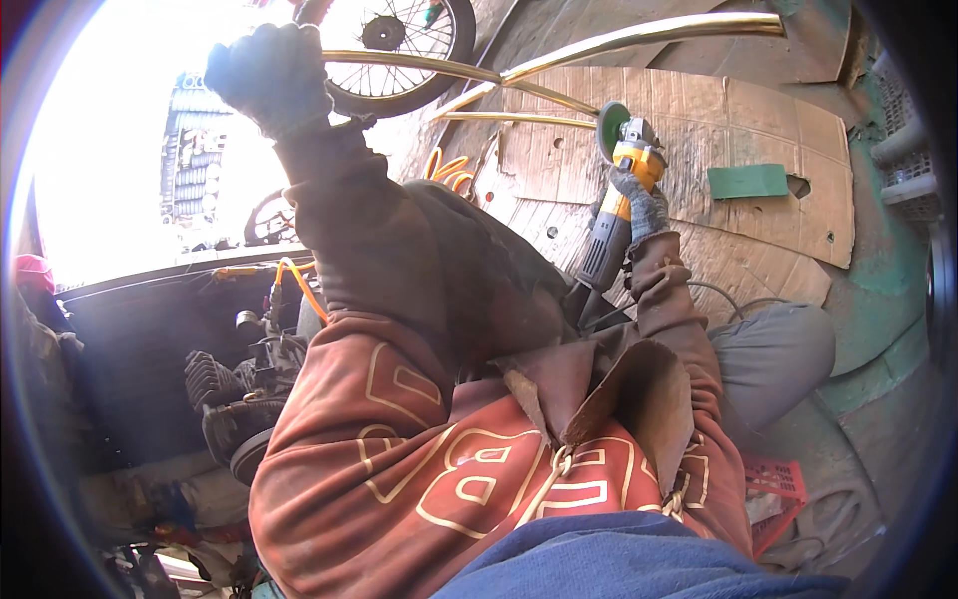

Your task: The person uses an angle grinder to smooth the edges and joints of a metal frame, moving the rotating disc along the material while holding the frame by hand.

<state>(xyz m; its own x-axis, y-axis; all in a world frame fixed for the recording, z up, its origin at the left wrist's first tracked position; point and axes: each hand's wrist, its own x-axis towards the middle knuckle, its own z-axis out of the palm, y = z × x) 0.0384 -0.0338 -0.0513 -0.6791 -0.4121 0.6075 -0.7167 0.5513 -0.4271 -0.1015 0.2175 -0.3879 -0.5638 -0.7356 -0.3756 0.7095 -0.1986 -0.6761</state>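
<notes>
My gloved left hand (269,80) is raised at the upper left, closed round one end of a shiny gold-coloured metal tube frame (639,34). The frame's curved tubes cross at the top middle and reach down toward the cardboard. In my gloved right hand (641,205) is a yellow and grey angle grinder (635,165), my fingers wrapped round its body. Its green disc (612,132) stands on edge beside the ends of the lower tubes; I cannot tell whether it touches them or spins.
Flattened cardboard (738,120) covers the floor, with a green rectangular piece (746,182) on it. A spoked wheel (384,35) stands beyond the frame. An orange hose (451,170) is coiled near my leg. At left sits a dark finned machine (249,384); a red crate (776,499) lies lower right.
</notes>
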